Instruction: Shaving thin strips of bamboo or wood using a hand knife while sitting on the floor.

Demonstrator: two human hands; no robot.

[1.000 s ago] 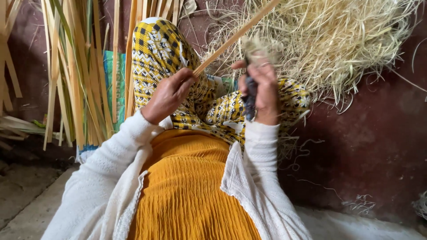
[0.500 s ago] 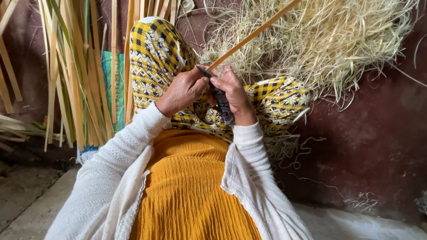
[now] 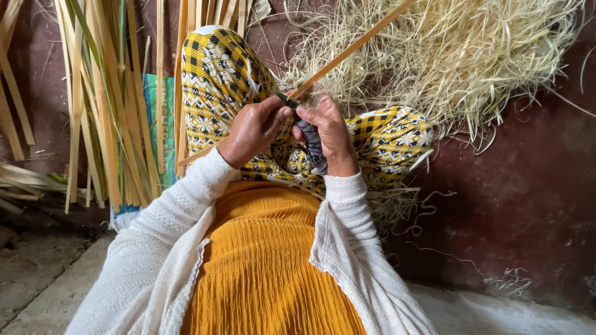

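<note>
— Both hands sit together over the raised knees, don't they?

— Yes. Left hand (image 3: 254,130) is curled around the bamboo strip (image 3: 354,48), thumb pressed near where the blade meets it. Right hand (image 3: 332,133) is clenched on the wrapped handle of a dark knife (image 3: 308,139), whose tip points up-left into the strip.

— Where does the strip run?

— From the lower left, beside the patterned skirt (image 3: 217,80), up between the hands and out past the top edge of the view, crossing in front of the pile of pale shavings (image 3: 459,56). Its lower end shows just under the left wrist.

— How crowded is it around them?

— Tight on the left: a stand of split bamboo slats (image 3: 105,105) leans against the dark red wall (image 3: 528,198), close beside the left knee. To the right, shavings spill over the right knee and trail down the wall. Below, the grey floor (image 3: 43,279) opens on the left, and the white cardigan sleeves (image 3: 167,236) fill the lower middle.
</note>
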